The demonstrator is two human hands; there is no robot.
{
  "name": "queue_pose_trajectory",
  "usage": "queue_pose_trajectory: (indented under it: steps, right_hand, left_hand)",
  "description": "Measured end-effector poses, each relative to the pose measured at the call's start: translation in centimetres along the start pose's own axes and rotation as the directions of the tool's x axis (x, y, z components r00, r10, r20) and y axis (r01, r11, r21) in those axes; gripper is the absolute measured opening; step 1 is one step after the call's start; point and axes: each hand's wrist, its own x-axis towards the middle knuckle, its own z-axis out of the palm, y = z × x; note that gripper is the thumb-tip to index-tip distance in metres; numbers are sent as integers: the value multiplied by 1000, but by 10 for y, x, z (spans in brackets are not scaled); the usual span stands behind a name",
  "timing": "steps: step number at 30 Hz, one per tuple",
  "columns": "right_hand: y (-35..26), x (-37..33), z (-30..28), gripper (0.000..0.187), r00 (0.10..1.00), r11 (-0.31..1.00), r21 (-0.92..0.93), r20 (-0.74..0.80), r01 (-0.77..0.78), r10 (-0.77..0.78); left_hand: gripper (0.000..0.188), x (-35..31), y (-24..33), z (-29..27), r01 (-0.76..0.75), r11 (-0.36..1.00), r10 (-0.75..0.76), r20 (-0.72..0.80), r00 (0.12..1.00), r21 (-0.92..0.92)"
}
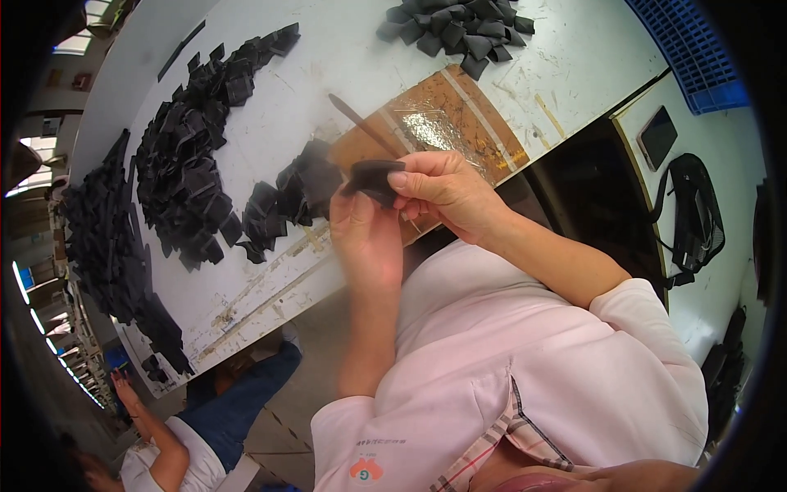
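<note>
While both hands meet above the table edge, the black piece [373,180] sits between them: right hand [443,193] pinches its right end w/ thumb and forefinger pressed together on it, left hand [366,238] backs it from below, fingers lying close together and reaching up to the piece's underside, thumb hidden so can't tell exactly how it grips. Piece looks small, thin, dark, prob. leather or synthetic; seems to curve a bit, so likely light and soft-ish, bends easily, not fragile. Matte surface, so prob. not slippery. Best hold: by the edges or ends, w/ fingertips, one hand each side, so the middle stays free; squeezing hard in the middle would likely crease it. Just beyond the hands a thin dark stick [365,125] lies on a brown board [459,123] w/ shiny tape. Similar black pieces lie in a small pile [287,201] near the left hand, a bigger pile [193,164] further left, another [455,29] at the far side of the white table [344,49]. Blue crate [689,45] top right; another person's legs lower left.
</note>
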Motion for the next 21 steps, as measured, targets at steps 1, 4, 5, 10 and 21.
queue_pose_trajectory:
  steps: [1, 4, 5, 10, 21]
  right_hand:
    - [-2, -1, -1, 12, 999, 998, -38, -3, 52, -52]
    - [-19, -6, -4, 12, 973, 824, -520, 73, 225, -220]
    - [-28, -10, 0, 10, 951, 709, -640, 138, 298, -276]
    - [-51, -18, -1, 6, 813, 192, -817, 455, 543, -364]
    - [-58, -19, 5, 10, 884, 50, -893, 433, 447, -175]
  left_hand:
    - [18, -1, 2, 0, 34, 999, -34, 9, 999, -22]
    - [28, 3, 21, 1, 110, 993, -105, 94, 990, -48]
    - [29, 6, 28, 1, 131, 990, -136, 92, 986, 59]
    - [22, 15, 48, 23, 179, 834, -282, 125, 951, 522]
    - [14, 14, 60, 33, 118, 634, -342, 139, 929, 765]
